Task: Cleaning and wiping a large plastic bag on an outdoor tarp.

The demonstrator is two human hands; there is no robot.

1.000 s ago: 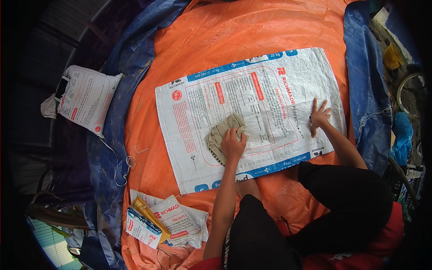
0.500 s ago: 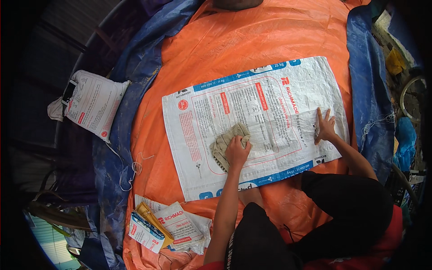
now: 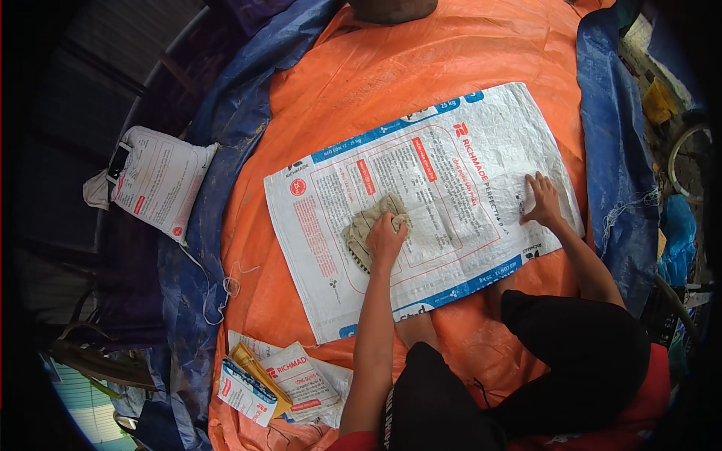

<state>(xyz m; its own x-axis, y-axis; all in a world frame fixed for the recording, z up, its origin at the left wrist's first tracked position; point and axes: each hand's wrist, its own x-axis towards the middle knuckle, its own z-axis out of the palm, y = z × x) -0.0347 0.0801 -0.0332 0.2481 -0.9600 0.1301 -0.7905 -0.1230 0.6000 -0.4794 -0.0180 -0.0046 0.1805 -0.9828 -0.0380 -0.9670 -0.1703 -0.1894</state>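
A flat white woven sack (image 3: pixel 481 233) with blue edge bands and red and black print lies spread, slightly askew, in front of me. My left hand (image 3: pixel 386 239) is closed on a crumpled beige cloth (image 3: pixel 359 229) with dark stripes, which rests against the sack left of its middle. Part of the cloth is hidden under the fingers. Toward the sack's right end, my right hand (image 3: pixel 543 201) presses down with its fingers spread and holds nothing.
Beneath the sack is an orange tarp (image 3: pixel 421 56), bordered by blue tarp (image 3: pixel 613 143). A stuffed white sack (image 3: pixel 167 180) with trailing string sits at left. Folded sacks (image 3: pixel 301 383) lie at lower left. A dark round object (image 3: pixel 392 9) stands at the far edge.
The spread sack has turned slightly counterclockwise, its right end shifting away and left. My left hand and the cloth are a little farther left; my right hand stays spread on the sack.
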